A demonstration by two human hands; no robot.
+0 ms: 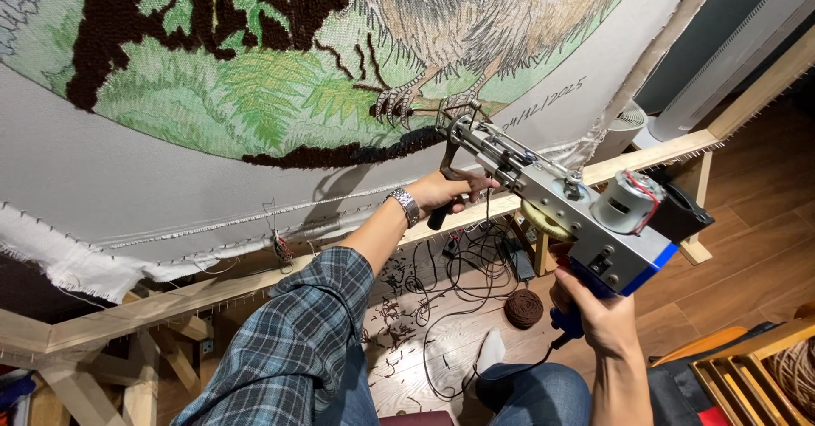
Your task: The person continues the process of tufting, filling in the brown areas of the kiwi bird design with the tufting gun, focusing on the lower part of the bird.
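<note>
Left hand (441,192), wristwatch (406,205) on the wrist and plaid sleeve (297,332) behind it, clenched around the black front handle (441,214) of a tufting gun (560,209). Right hand (598,311) wrapped tight around the blue rear grip below the gun's blue-edged back plate. Gun body grey metal, tilted, nose up and to the left, tip touching or just at the stretched backing cloth (170,180) beside a band of dark brown pile (356,152) along the lower edge of a round design. Small silver motor (626,201) sitting on top near the rear. Above the tip, printed bird feet (395,101) and green fern leaves (255,95), partly filled with brown tufts. Cloth pinned over a wooden frame (212,290), frayed along its lower edge. Down on the wood floor (747,256), a ball of brown yarn (524,309), loose black cables (450,324) and scattered yarn snippets. White fan (624,129) standing past the frame's right corner
</note>
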